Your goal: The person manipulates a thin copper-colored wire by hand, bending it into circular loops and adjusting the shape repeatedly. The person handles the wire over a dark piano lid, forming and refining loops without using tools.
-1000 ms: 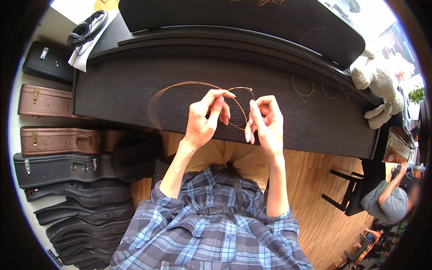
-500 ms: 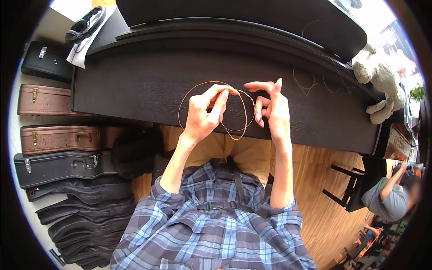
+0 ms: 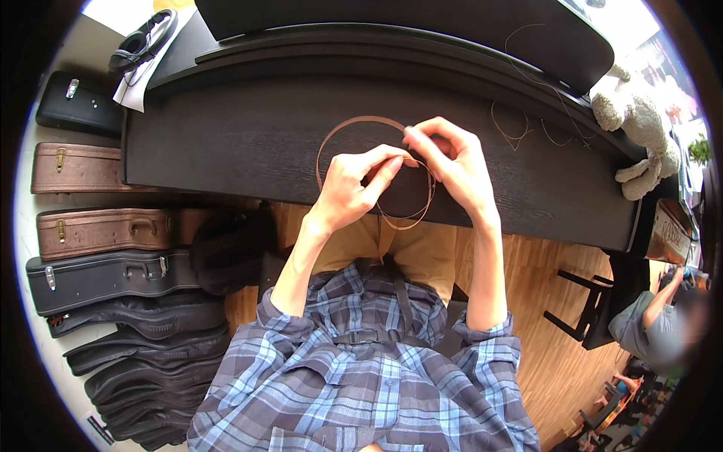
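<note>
Your two pinches are the relation to mind: your right hand [image 3: 459, 164] has its fingertips just beyond your left hand's, on the far side, close together but apart. Your left hand [image 3: 351, 185] is clamped, thumb against fingers, on the coiled copper-coloured wire [image 3: 369, 118]. Your right thumb and forefinger also meet, seemingly on the wire where its wide arc comes in. That arc bows far and left from them, with no straight long axis; a smaller loop drops toward you between your hands, nearer your left pinch.

Below, the near edge of the dark wooden surface [image 3: 248, 143] runs behind the smaller loop. Bare surface spreads left of the arc. At far right are loose thin wires [image 3: 515, 144] and a plush toy [image 3: 649, 128]; the raised black panel [image 3: 376, 13] bounds the far side.
</note>
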A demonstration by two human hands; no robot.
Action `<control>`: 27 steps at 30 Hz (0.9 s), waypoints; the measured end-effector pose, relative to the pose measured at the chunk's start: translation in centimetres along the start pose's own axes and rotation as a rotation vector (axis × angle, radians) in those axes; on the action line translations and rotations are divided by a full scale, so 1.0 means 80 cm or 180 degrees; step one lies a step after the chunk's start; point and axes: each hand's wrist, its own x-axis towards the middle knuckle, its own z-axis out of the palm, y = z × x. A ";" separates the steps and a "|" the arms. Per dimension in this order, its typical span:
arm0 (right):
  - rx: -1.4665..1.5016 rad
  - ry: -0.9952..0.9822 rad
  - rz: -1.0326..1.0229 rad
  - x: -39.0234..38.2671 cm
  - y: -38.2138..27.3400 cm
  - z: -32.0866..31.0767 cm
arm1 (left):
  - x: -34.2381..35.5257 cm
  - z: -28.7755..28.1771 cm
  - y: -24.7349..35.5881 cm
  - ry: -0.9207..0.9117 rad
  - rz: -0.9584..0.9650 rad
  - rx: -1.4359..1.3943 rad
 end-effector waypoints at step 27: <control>0.0437 0.1057 -0.0530 -0.005 0.034 -0.038 | 0.005 -0.002 0.007 -0.0053 -0.0262 -0.0585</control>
